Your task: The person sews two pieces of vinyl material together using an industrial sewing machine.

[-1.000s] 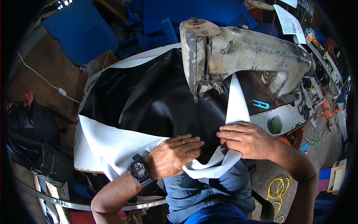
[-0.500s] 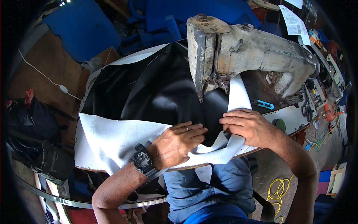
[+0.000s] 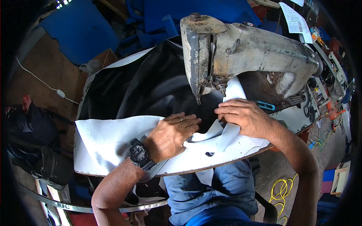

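A large sheet of glossy black leather-like material [image 3: 151, 88] with a white backing lies across the sewing table, its near edge folded over. My left hand [image 3: 171, 133], with a ring and a black wrist watch, is closed on the fold; its thumb is hidden. The fingers of my right hand [image 3: 243, 116] curl over the folded white edge just in front of the needle area. Both hands are nearer me than the worn grey sewing machine [image 3: 260, 49], whose head stands over the sheet. The material hides the stitching spot under the presser foot [image 3: 198, 101].
A light-blue cutter [image 3: 266, 105] lies right of my right hand, with dark scissors [image 3: 309, 110] farther right. The white tabletop [image 3: 241, 148] has a dark hole near its front edge. Blue chairs [image 3: 75, 32] stand behind. A yellow cable [image 3: 281, 192] coils on the floor at right.
The folded material has shifted away from the table's front edge, uncovering more white tabletop and a dark hole. Both hands keep their hold. The whole view has shifted slightly.
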A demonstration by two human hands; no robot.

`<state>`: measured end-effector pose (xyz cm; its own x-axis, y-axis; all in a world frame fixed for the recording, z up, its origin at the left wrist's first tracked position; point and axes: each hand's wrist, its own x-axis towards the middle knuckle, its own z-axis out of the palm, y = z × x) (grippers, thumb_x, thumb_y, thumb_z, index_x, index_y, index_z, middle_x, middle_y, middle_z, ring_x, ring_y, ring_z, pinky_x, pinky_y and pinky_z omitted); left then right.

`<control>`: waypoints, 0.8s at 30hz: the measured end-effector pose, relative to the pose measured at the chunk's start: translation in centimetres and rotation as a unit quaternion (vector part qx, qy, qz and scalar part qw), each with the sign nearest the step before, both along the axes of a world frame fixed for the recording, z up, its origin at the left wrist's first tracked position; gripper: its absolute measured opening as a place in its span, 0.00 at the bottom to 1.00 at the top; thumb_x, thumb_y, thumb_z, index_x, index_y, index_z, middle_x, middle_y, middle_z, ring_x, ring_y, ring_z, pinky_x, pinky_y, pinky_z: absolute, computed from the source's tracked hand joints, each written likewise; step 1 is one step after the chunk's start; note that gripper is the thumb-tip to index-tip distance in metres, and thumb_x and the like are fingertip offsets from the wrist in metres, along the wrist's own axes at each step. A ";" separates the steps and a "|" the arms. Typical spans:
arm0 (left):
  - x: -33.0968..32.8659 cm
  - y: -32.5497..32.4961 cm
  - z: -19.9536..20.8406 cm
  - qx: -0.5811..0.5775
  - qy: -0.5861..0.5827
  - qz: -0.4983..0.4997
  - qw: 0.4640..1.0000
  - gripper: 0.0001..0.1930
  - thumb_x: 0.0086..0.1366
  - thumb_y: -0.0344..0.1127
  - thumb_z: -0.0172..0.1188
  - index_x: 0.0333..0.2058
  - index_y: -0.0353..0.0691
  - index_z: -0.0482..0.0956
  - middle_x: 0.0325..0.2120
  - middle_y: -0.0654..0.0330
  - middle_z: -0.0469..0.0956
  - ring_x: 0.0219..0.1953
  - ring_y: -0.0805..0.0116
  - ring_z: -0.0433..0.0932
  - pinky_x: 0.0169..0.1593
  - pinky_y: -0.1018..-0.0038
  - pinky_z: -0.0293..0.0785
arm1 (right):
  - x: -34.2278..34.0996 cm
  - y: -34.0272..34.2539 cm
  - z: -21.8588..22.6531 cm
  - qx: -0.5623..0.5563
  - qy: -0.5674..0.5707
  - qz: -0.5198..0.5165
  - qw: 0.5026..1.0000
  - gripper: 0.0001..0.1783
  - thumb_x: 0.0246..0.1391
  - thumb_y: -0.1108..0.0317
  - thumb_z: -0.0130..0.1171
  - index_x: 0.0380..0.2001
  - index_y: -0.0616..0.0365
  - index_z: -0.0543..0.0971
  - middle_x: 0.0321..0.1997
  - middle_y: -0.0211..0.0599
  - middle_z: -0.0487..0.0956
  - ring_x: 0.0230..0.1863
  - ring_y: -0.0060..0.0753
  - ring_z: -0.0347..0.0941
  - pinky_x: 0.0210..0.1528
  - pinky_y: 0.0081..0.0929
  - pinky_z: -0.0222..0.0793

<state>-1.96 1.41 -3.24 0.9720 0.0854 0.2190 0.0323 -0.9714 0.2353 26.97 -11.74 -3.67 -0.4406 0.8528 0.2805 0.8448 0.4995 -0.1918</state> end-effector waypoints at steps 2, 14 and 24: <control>0.2 0.3 -0.1 0.000 -0.003 0.002 1.000 0.26 0.51 0.26 0.76 0.52 0.33 0.85 0.61 0.49 0.83 0.69 0.55 0.77 0.74 0.55 0.72 | 0.2 0.5 -0.3 0.012 0.003 0.004 1.000 0.15 0.49 0.74 0.73 0.43 0.60 0.87 0.60 0.38 0.85 0.67 0.40 0.78 0.71 0.42 0.74; 1.2 2.1 -0.3 0.034 -0.018 0.017 0.999 0.24 0.57 0.34 0.77 0.53 0.32 0.85 0.61 0.48 0.83 0.66 0.53 0.80 0.72 0.55 0.73 | 0.8 2.3 -0.2 0.005 0.007 -0.016 1.000 0.19 0.48 0.77 0.72 0.46 0.60 0.88 0.62 0.37 0.85 0.68 0.41 0.77 0.72 0.40 0.75; 2.8 3.3 -0.6 0.111 -0.034 0.023 0.993 0.27 0.50 0.28 0.78 0.50 0.30 0.85 0.58 0.46 0.84 0.64 0.53 0.81 0.73 0.59 0.74 | 1.5 3.8 -0.1 0.005 0.007 -0.037 0.999 0.23 0.43 0.84 0.69 0.46 0.62 0.87 0.61 0.37 0.86 0.65 0.43 0.79 0.68 0.40 0.77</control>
<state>0.79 4.66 -3.86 0.9503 0.0719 0.3029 0.0695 -0.9974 0.0189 28.51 -7.98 -3.73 -0.3727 0.8798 0.2951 0.8766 0.4381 -0.1989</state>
